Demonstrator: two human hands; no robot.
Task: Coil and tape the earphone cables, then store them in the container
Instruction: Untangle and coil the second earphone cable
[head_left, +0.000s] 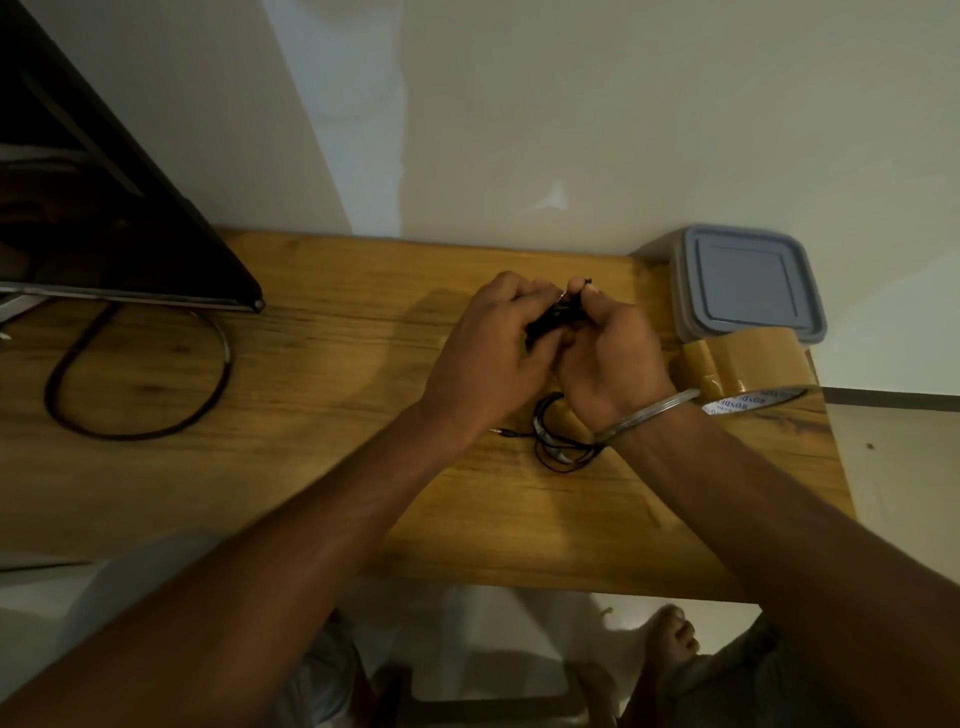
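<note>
Both hands meet above the middle of the wooden table (322, 467). My left hand (483, 358) and my right hand (613, 358) are closed together on a bundle of black earphone cable (553, 317), most of it hidden by the fingers. A second black earphone cable (563, 447) lies coiled on the table under my right wrist, its plug pointing left. A roll of brown tape (743, 371) lies on its side to the right of my right hand. Behind the roll stands a container with a grey lid (748, 283), closed.
A dark monitor (104, 208) stands at the back left, its black power cable (140, 384) looping across the table. The wall rises right behind the table. The table's right edge runs just past the tape roll. A bracelet (649, 413) circles my right wrist.
</note>
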